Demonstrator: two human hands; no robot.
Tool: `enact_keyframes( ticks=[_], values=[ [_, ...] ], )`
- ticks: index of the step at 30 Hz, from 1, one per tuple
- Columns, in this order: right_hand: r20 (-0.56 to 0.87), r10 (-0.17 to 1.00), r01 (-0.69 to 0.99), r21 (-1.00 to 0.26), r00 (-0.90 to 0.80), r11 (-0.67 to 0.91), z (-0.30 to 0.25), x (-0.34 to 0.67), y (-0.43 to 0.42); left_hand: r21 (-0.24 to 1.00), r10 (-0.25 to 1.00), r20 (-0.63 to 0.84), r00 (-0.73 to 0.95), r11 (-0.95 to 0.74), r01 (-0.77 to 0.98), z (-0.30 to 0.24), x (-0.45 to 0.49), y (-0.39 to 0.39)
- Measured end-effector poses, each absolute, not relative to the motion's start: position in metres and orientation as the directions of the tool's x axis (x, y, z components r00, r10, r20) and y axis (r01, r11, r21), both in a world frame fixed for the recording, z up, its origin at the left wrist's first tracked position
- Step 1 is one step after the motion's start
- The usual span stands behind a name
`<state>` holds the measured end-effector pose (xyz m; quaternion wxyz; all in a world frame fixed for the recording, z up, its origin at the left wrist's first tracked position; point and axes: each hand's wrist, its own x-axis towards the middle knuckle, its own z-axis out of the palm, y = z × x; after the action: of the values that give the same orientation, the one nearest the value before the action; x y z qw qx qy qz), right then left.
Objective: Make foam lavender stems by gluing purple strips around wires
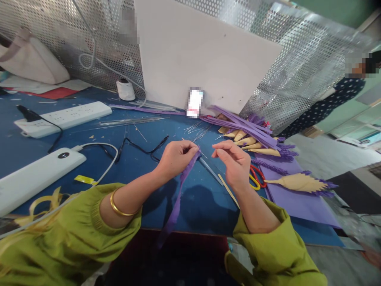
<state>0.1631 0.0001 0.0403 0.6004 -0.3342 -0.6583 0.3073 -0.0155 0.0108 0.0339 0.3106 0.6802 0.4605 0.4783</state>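
My left hand [180,157] pinches the top end of a purple crepe paper strip [180,186] between thumb and fingers. The strip hangs down past the front edge of the table. To its right, my right hand [233,161] is raised, its thumb and index fingertips brought close together. Anything between those fingertips is too small to make out. Below and between the hands, a thin translucent stick [211,171] lies on the blue tabletop. Near my right wrist are the red and yellow handles of scissors [258,177], partly hidden by the wrist.
Wrapped purple flowers [297,182] and purple paper strips [253,129] lie right, over purple sheets [303,206]. A lit phone [195,103] leans against a white board [202,51]. Thin wires [131,122], a power strip [68,116] and a white power bank [41,174] lie left.
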Motion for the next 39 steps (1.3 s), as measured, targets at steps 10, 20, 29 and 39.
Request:
enact_keyframes(
  ticks=[10,20,29,39],
  values=[
    [0.385,0.923,-0.203,-0.905,-0.017,0.374,0.037,0.16,0.008,0.873,0.933,0.334,0.136,-0.361,0.329,0.034,-0.016,0.011],
    [0.436,0.9,-0.129,-0.892,0.015,0.434,0.038,0.158,0.006,0.866,0.93,0.341,0.138,-0.368,0.34,0.035,-0.018,0.01],
    [0.391,0.919,-0.151,-0.912,-0.04,0.382,0.037,0.16,0.009,0.85,0.924,0.361,0.124,-0.381,0.363,0.035,-0.019,0.011],
    [0.421,0.901,0.062,-0.907,0.102,0.417,0.036,0.167,0.016,0.855,0.93,0.357,0.084,-0.362,0.372,0.038,-0.021,0.012]
  ],
)
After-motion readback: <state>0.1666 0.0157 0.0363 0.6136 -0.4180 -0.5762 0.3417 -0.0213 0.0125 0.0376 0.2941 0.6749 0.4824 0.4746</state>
